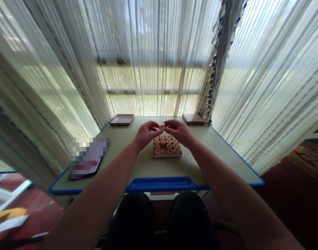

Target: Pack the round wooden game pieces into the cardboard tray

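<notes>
A round Chinese chess piece (161,127) with a red marking is pinched above the table between my two hands. My left hand (148,133) holds it from the left with thumb and fingers, and my right hand (180,132) grips its right side. Just below and nearer to me sits a shallow square box (168,156) filled with rows of round wooden pieces. Red characters mark those on the left, dark ones those on the right. One red-marked piece (162,142) appears to sit higher than its neighbours. My right hand partly covers the box's far right corner.
An open shallow tray (122,119) lies at the table's far left, and a flat closed box (193,119) at the far right. A pixelated flat object (90,158) rests on the left. Blue edging with a pen groove (161,184) borders the table (216,156); sheer curtains hang behind.
</notes>
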Action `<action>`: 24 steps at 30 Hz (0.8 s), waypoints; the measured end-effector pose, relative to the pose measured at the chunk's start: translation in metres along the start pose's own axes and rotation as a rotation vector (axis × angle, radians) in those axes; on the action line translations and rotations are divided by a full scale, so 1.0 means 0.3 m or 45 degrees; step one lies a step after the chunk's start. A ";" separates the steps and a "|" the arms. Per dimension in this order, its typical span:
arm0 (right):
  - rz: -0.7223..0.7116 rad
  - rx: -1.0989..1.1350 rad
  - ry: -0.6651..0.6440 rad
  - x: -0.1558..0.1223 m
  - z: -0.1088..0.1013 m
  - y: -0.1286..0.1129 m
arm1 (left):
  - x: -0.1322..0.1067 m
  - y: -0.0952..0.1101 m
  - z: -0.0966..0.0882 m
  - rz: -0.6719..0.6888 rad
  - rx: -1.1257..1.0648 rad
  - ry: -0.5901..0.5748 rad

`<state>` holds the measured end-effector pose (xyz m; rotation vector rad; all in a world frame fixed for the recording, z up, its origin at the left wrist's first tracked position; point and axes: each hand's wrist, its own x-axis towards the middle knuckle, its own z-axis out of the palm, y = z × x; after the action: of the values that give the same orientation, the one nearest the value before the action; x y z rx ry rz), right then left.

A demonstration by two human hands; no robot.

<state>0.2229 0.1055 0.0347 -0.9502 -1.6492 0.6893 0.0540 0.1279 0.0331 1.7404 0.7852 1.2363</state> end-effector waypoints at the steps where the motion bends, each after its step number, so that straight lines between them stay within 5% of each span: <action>1: 0.000 0.003 0.003 0.000 0.001 0.004 | -0.001 -0.002 0.002 -0.001 -0.014 -0.015; 19: -0.062 -0.288 -0.110 -0.002 -0.014 0.017 | 0.003 0.000 -0.010 -0.131 -0.072 -0.111; 24: -0.154 -0.514 -0.019 -0.005 -0.011 0.008 | 0.000 0.007 -0.011 -0.084 -0.002 -0.153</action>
<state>0.2269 0.1055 0.0330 -1.1167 -1.8816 0.2849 0.0510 0.1279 0.0356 1.7563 0.7647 1.0775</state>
